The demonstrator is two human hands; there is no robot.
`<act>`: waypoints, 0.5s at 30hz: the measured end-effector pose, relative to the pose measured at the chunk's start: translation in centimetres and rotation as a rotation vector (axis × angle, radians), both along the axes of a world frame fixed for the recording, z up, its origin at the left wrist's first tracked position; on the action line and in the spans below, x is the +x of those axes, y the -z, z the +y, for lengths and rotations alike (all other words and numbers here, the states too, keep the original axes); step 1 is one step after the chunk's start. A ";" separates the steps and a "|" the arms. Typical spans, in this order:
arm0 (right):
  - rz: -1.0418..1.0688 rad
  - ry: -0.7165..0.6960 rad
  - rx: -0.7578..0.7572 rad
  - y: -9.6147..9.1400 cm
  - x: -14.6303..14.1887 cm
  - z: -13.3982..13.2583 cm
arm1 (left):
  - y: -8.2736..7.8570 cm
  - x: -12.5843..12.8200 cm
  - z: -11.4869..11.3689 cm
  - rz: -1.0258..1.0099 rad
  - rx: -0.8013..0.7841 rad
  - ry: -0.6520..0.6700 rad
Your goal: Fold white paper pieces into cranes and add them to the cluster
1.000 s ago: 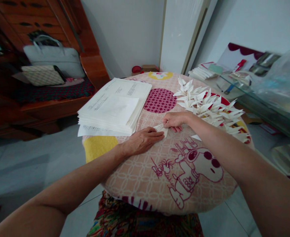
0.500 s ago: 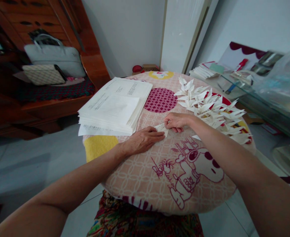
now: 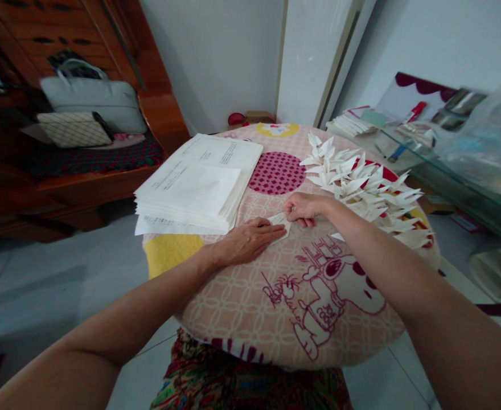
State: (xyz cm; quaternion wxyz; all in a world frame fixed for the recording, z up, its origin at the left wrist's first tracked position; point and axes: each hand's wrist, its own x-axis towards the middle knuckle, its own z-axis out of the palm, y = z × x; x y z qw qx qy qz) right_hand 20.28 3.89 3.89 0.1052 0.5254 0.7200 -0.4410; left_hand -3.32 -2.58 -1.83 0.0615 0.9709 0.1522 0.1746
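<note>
A small folded piece of white paper (image 3: 279,222) lies on the round cloth-covered table, partly hidden by both hands. My left hand (image 3: 253,240) rests flat across its near left side, fingers stretched out and pressing it to the cloth. At its right edge my right hand (image 3: 304,209) is closed, thumb and forefinger pinching the paper, the other fingers curled under. Beyond my left hand sits a thick stack of printed sheets (image 3: 199,182) with a smaller blank sheet on top. Many pointed folded-paper pieces (image 3: 361,185) are clustered to the right, past my right wrist.
The patterned tablecloth (image 3: 242,307) covers the table up to its rounded near edge. On the right stands a glass-edged shelf (image 3: 438,176) with papers, pens and a plastic bag. A wooden bench (image 3: 105,173) with bags is at the left.
Both hands stay almost in place on the folded paper. My right fingers have shifted very slightly along its edge; the stack and the folded pieces are unchanged.
</note>
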 end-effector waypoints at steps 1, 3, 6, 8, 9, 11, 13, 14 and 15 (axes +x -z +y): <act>-0.004 -0.004 0.001 -0.1 0.1 0.1 | 0.0 0.0 0.1 -0.001 -0.008 -0.001; 0.000 -0.002 -0.001 -0.2 0.2 0.2 | 0.1 0.0 0.2 0.000 -0.019 0.002; 0.022 0.022 0.000 -0.2 0.4 0.2 | 0.2 0.0 0.4 0.007 -0.023 0.017; 0.030 0.042 0.019 0.0 0.6 0.2 | 0.1 0.0 0.4 0.013 -0.027 0.024; 0.031 0.052 0.031 0.1 0.7 0.2 | 0.0 0.0 0.3 0.016 -0.029 0.025; 0.035 0.065 0.054 0.2 0.9 0.3 | -0.1 0.1 0.2 0.022 -0.035 0.023; 0.048 0.073 0.073 0.4 1.2 0.3 | -0.3 0.2 0.1 0.035 -0.037 0.015; 0.055 0.075 0.080 0.4 1.3 0.4 | -0.4 0.2 0.0 0.043 -0.038 0.008; 0.059 0.074 0.087 0.4 1.3 0.4 | -0.5 0.2 0.0 0.051 -0.038 -0.002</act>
